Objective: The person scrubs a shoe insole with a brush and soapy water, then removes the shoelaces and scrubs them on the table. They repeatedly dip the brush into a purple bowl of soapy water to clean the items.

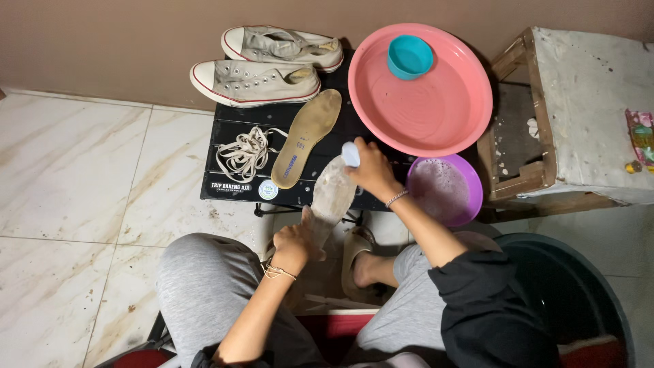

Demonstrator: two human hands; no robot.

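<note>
My left hand [296, 238] grips the near end of a soapy shoe insole [332, 194] that leans over the front edge of a low black table [231, 184]. My right hand [371, 169] holds a small white-blue brush [350, 154] against the insole's far end. A second, dry tan insole [306, 136] lies flat on the table beside it. A bundle of cream laces [245, 151] lies to its left. Two pale canvas sneakers [255, 82] rest on their sides at the table's far edge.
A large pink basin [443, 109] with a teal cup [409, 56] in it sits at the table's right. A purple bowl of suds [446, 189] is by my right wrist. A worn wooden stool [579, 102] stands right, a dark bucket [572, 300] below.
</note>
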